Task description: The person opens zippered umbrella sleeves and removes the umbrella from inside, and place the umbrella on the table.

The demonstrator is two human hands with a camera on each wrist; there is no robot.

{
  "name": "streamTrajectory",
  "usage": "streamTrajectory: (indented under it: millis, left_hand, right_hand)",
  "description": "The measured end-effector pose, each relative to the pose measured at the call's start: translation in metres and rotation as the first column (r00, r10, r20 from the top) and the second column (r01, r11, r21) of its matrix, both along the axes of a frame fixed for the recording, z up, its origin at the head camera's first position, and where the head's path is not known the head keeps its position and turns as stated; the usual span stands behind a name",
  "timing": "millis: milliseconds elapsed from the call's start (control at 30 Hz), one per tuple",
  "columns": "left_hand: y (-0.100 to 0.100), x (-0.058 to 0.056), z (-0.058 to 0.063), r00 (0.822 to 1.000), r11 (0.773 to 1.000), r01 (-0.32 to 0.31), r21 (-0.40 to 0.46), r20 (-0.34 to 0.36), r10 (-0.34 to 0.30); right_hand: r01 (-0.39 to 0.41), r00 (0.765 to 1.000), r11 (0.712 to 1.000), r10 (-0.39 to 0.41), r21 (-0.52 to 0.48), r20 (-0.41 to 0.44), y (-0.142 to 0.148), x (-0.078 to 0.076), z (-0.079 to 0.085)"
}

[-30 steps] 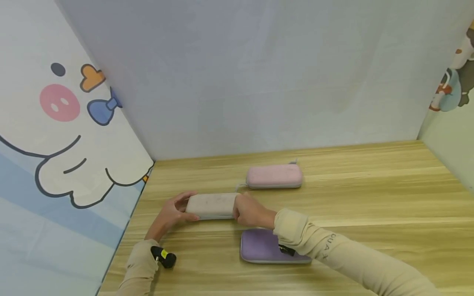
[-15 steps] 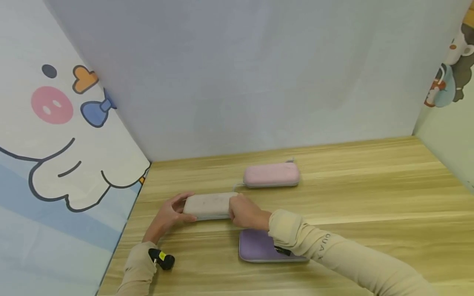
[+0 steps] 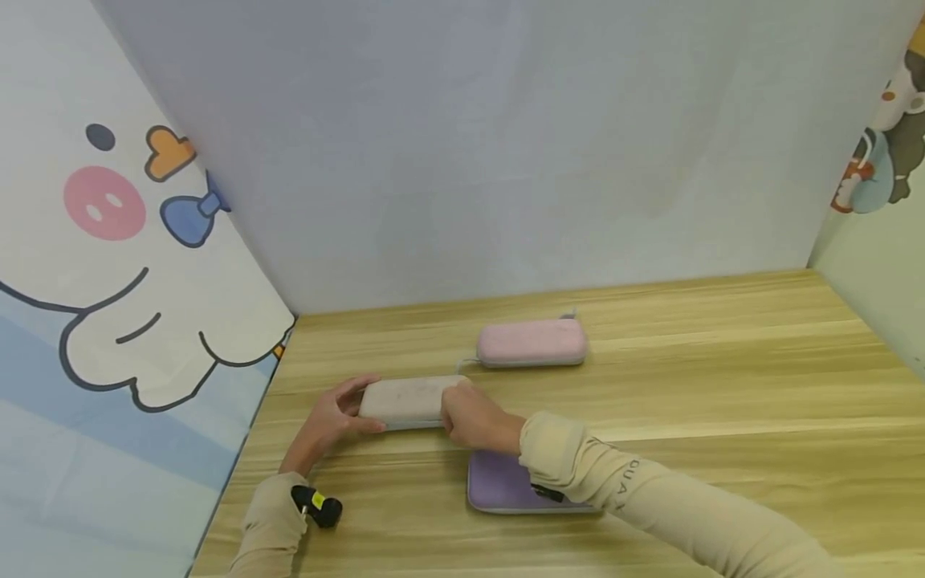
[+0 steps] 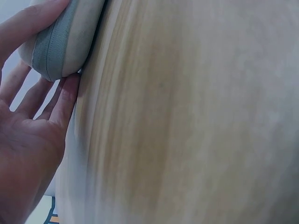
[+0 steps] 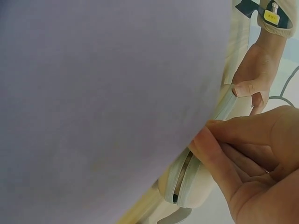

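Note:
A beige zippered case with a grey-green zip band lies on the wooden table. My left hand grips its left end, thumb at the front and fingers behind. In the left wrist view, the zip band at this end looks joined. My right hand pinches at the front seam near the right end. The zipper pull itself is hidden between thumb and finger. In the right wrist view, a dark gap parts the zip behind the right fingers.
A pink case lies farther back on the table, its grey loops sticking out. Under my right forearm is a purple case, partly hidden by it and filling much of the right wrist view. A grey wall stands behind the table.
My right hand has slid a little left along the front seam of the beige case. The left hand keeps its hold. The head view has shifted slightly.

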State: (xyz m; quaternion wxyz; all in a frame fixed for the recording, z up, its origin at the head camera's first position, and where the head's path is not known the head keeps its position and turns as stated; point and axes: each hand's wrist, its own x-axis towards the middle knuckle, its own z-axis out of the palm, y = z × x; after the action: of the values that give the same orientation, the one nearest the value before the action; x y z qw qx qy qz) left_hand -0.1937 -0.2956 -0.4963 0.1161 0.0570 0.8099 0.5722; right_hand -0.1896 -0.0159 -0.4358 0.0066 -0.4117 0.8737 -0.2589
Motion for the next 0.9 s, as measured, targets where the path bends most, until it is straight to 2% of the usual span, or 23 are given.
streamTrajectory:
  millis: [100,333,500,667,900]
  left_hand:
    - [0.001,0.0,0.002,1.0,1.0,-0.001,0.007,0.012,0.001]
    - [0.01,0.007,0.022,1.0,1.0,0.009,0.006,0.025,-0.009]
    - [0.011,0.008,0.025,1.0,1.0,0.006,0.006,0.024,-0.007]
    - [0.009,0.007,0.021,1.0,1.0,0.011,0.016,0.015,-0.011]
    - [0.001,0.0,0.001,1.0,1.0,-0.012,0.003,-0.001,0.012]
  right_hand:
    - [0.002,1.0,1.0,-0.002,0.002,-0.022,-0.002,0.001,-0.001]
    - [0.012,1.0,1.0,-0.012,0.008,-0.017,-0.006,0.0,-0.003]
    - [0.011,1.0,1.0,-0.011,-0.002,-0.014,-0.008,0.0,-0.004]
    - [0.008,1.0,1.0,-0.009,-0.017,-0.008,-0.009,-0.001,-0.006]
    - [-0.002,1.0,0.999,0.002,-0.046,0.0,-0.011,-0.002,-0.007]
